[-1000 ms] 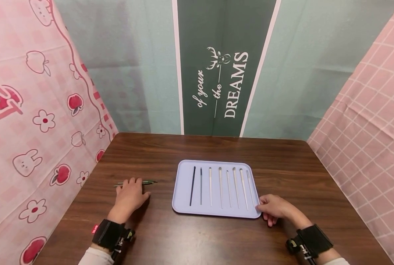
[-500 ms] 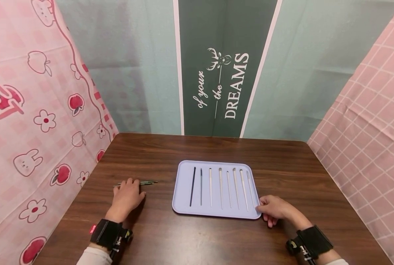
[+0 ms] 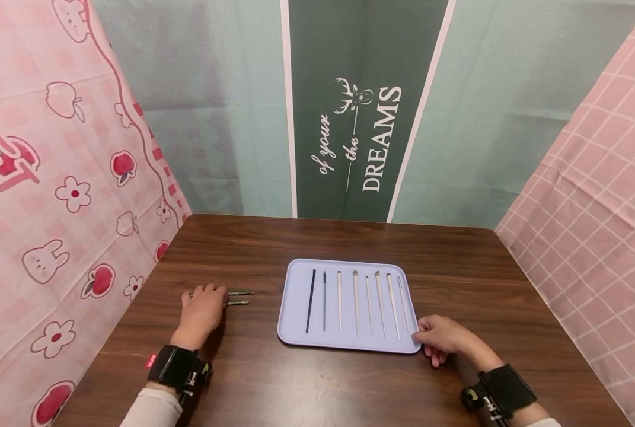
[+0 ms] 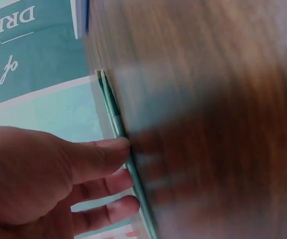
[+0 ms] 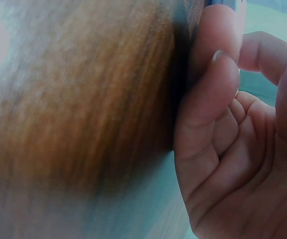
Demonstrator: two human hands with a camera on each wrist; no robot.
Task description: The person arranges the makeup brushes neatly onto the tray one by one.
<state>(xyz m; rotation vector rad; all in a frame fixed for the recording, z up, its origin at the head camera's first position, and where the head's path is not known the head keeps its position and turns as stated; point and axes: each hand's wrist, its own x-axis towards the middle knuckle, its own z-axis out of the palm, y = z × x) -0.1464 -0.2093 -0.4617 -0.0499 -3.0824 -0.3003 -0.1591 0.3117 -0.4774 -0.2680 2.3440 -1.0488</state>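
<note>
Left of the tray, my left hand point(image 3: 200, 311) lies over two thin green makeup brushes, pinching at the handles with thumb and fingertips. The tip of one brush point(image 3: 241, 293) and that of the other brush point(image 3: 238, 303) stick out to the hand's right, slightly apart; the rest is mostly hidden under the fingers. In the left wrist view the thumb rests along a green handle point(image 4: 142, 199). My right hand point(image 3: 442, 335) pinches the near right corner of a lavender tray point(image 3: 296, 314), thumb on the rim and fingers curled below.
Several slim brushes lie side by side in the tray, with a black brush point(image 3: 310, 302) leftmost, a grey-blue brush point(image 3: 324, 302) beside it and pale brushes point(image 3: 356, 302) further right. The brown wooden table point(image 3: 322, 391) is bordered by printed cloths at the back and sides.
My left hand has shifted a little left along the green brushes, and their tips, close together before, now spread apart. My right hand and the tray have stayed in place.
</note>
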